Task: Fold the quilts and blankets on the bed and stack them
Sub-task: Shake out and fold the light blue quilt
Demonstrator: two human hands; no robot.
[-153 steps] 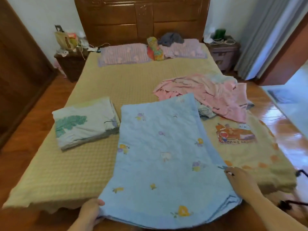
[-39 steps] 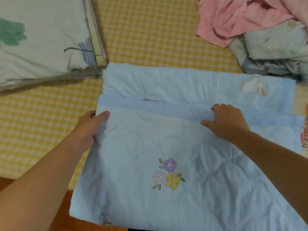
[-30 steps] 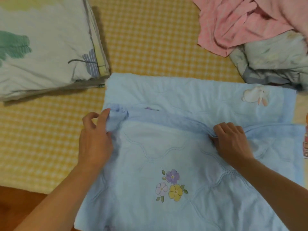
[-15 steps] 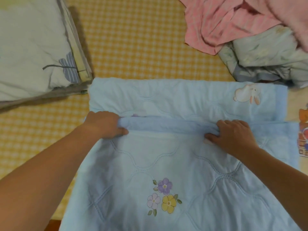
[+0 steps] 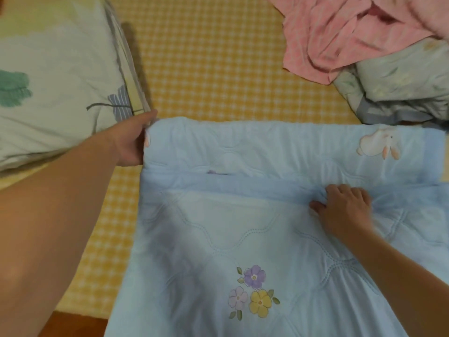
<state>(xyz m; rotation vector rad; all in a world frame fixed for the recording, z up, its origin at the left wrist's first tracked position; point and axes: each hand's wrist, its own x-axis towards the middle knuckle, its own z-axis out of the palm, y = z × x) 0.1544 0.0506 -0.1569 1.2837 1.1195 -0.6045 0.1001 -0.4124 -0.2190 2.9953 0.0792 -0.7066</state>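
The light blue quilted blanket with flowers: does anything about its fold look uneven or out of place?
Yes. The folded-over edge of the light blue quilted blanket stops short of the far edge, leaving a strip with the white rabbit patch uncovered. The fabric also bunches under the right hand. The left hand holds the far left corner.

You have the pale blue quilt (image 5: 243,234), flower-embroidered, lying folded on the bed, darker border band across its middle; a folded white quilt (image 5: 60,76) sits far left, a crumpled pink blanket (image 5: 340,37) far right.
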